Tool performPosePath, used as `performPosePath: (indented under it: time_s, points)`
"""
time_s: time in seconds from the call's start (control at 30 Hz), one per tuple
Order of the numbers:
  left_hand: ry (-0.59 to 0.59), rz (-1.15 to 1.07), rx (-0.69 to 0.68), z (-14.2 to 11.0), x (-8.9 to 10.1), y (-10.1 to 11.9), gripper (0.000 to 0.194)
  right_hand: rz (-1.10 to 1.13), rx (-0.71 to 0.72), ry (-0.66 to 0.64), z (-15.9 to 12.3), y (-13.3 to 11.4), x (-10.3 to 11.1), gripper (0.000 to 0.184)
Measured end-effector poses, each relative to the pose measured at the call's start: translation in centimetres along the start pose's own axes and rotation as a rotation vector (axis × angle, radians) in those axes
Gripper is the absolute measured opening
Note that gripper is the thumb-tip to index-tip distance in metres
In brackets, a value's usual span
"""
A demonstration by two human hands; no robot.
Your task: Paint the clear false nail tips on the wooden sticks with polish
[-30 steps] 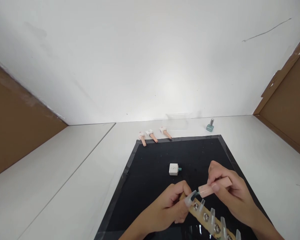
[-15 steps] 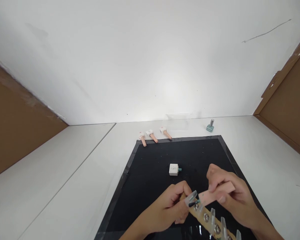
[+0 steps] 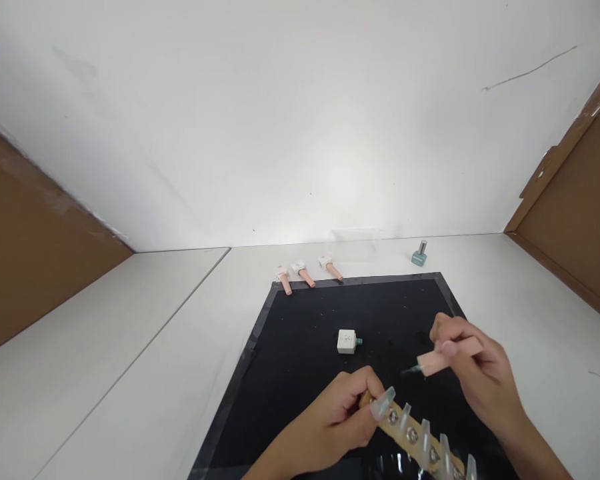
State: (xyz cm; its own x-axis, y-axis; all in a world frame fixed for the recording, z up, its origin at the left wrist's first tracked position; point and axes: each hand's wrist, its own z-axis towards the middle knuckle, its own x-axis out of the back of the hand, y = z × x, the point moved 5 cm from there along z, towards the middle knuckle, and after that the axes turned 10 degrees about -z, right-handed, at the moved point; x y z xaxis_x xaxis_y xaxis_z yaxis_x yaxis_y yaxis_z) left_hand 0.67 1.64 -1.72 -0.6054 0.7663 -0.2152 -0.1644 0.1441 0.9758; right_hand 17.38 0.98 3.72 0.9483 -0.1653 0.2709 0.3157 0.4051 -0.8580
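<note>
1. legible text: none; no brand, number or word can be read.
2. open white bottle (image 3: pixel 346 341), on the black mat (image 3: pixel 300 373): dark printing on the upward face; characters too small to resolve.
3. three white bottles with pink caps (image 3: pixel 299 268), at the far edge of the mat: faint marks on the white bodies; unreadable.
4. teal bottle with silver cap (image 3: pixel 419 258), on the desk (image 3: pixel 485 270): pale band of lettering on the front; wording unreadable.
</note>
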Motion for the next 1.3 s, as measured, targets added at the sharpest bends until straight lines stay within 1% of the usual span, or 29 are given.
performPosePath:
  time_s: [0.07, 0.13, 0.17, 0.3, 0.4, 0.53, 0.7, 0.77, 0.83, 0.9, 0.97, 1.03, 1.07, 1.17, 1.3]
  points:
    - [0.017, 0.19, -0.024, 0.0, 0.1, 0.4, 0.024, 0.093, 0.013, 0.04, 0.1, 0.2, 0.4, 0.033]
    - [0.029, 0.343, -0.033, 0.1, 0.1, 0.8, 0.02, 0.127, 0.056, -0.001, 0.2, -0.2, 0.3, 0.035]
    - [0.025, 0.386, -0.028, 0.3, 0.0, 0.9, 0.019, 0.115, 0.082, -0.045, 0.3, -0.5, 0.0, 0.035]
    - [0.001, 0.428, 0.001, 0.9, -0.2, 1.4, 0.019, -0.002, 0.177, -0.253, 0.5, -2.4, -1.5, 0.035]
    - [-0.001, 0.431, 0.013, 1.1, -0.4, 1.6, 0.018, -0.076, 0.219, -0.304, 0.7, -3.1, -1.8, 0.035]
    - [-0.004, 0.475, 0.002, 0.9, -0.5, 1.5, 0.017, -0.154, 0.203, -0.283, 0.7, -2.7, -1.5, 0.029]
    - [-0.009, 0.511, -0.019, 0.4, -0.4, 1.1, 0.018, -0.222, 0.111, -0.188, 0.3, -1.3, -0.8, 0.027]
    - [-0.014, 0.535, -0.02, 0.2, -0.3, 1.1, 0.016, -0.201, 0.085, -0.132, 0.2, -0.9, -0.6, 0.03]
    - [-0.017, 0.552, -0.005, 0.2, -0.3, 1.1, 0.015, -0.129, 0.088, -0.104, 0.1, -0.8, -0.6, 0.032]
    - [-0.021, 0.558, 0.009, 0.3, -0.3, 1.2, 0.015, -0.051, 0.105, -0.147, 0.2, -1.1, -0.9, 0.034]
    - [-0.021, 0.558, 0.02, 0.6, -0.4, 1.5, 0.016, -0.023, 0.116, -0.244, 0.3, -1.5, -1.5, 0.034]
    - [-0.016, 0.558, 0.025, 0.9, -0.6, 1.7, 0.016, -0.057, 0.117, -0.321, 0.5, -1.9, -1.9, 0.032]
    - [-0.012, 0.563, 0.022, 1.0, -0.7, 1.7, 0.017, -0.089, 0.115, -0.331, 0.5, -2.0, -2.0, 0.031]
    - [-0.009, 0.584, 0.009, 1.0, -0.8, 1.6, 0.018, -0.181, 0.101, -0.273, 0.6, -1.9, -1.5, 0.026]
    - [-0.022, 0.599, -0.003, 0.5, -0.7, 1.2, 0.018, -0.25, 0.043, -0.187, 0.4, -1.0, -0.9, 0.026]
